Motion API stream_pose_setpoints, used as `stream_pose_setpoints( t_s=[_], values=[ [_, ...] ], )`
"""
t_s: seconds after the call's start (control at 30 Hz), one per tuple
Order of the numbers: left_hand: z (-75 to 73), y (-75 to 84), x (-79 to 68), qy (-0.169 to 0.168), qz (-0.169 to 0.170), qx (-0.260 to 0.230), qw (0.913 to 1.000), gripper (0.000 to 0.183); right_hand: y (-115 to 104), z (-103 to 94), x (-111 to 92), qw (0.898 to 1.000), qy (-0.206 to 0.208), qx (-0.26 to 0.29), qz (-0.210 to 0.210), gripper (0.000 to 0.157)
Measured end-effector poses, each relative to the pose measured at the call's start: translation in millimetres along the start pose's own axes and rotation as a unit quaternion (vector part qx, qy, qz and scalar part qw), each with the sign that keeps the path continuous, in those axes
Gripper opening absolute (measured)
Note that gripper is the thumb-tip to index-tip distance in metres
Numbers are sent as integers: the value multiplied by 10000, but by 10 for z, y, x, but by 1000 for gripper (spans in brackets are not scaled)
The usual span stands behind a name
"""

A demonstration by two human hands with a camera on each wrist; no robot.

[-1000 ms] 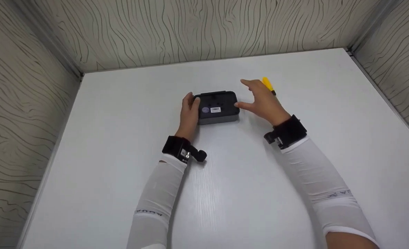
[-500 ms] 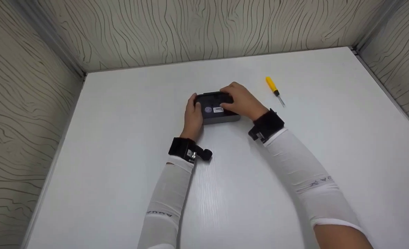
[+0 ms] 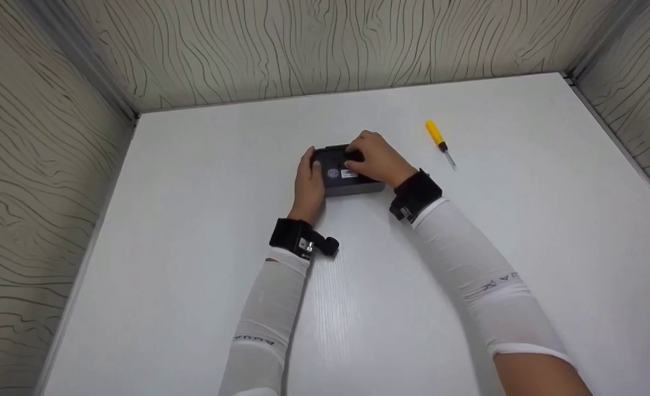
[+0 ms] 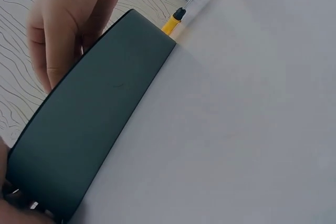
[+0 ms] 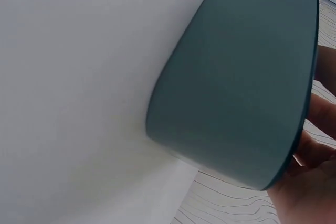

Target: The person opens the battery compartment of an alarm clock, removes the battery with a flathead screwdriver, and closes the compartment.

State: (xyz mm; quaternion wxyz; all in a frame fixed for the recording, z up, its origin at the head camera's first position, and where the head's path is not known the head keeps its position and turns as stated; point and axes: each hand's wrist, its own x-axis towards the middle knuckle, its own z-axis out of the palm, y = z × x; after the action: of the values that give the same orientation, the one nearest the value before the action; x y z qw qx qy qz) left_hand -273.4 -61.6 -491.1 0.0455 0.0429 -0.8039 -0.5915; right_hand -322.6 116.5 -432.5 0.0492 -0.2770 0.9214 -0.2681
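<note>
A dark rectangular box (image 3: pixel 352 190), grey on its side and black on top, lies on the white table. Its top carries a round mark (image 3: pixel 332 173) and a white barcode label (image 3: pixel 348 174). My left hand (image 3: pixel 308 187) grips the left end, thumb over the top edge. Over the top's right part is my right hand (image 3: pixel 380 159), its thumb and fingers bent close together near the label. Whether anything small sits between those fingertips is hidden. In the left wrist view the box's smooth side (image 4: pixel 100 98) fills much of the picture, right-hand fingers (image 4: pixel 58 51) behind it.
A screwdriver (image 3: pixel 438 137) with a yellow handle lies right of the box, its tip pointing toward the near right. Wood-patterned panels (image 3: pixel 281 49) stand behind the table's far edge (image 3: pixel 248 103) and along both sides.
My right hand has moved left from beside the box to over its top, and its fingers have drawn together. This uncovers the whole screwdriver. My left hand keeps its grip.
</note>
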Motion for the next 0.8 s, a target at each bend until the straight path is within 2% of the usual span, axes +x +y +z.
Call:
stream_pose_setpoints(
  t_s=[0.27,0.47,0.8],
  values=[
    [1,9,-7,9,-11,73,10000,50,48,49,40,9999,48,78,89,37],
    [-2,17,-12,12,42,99,9999,49,102,76,37,9988,225,437,-44,35],
    [28,12,1,9,7,287,9996,49,159,80,27,9952,261,941,49,34]
  ],
)
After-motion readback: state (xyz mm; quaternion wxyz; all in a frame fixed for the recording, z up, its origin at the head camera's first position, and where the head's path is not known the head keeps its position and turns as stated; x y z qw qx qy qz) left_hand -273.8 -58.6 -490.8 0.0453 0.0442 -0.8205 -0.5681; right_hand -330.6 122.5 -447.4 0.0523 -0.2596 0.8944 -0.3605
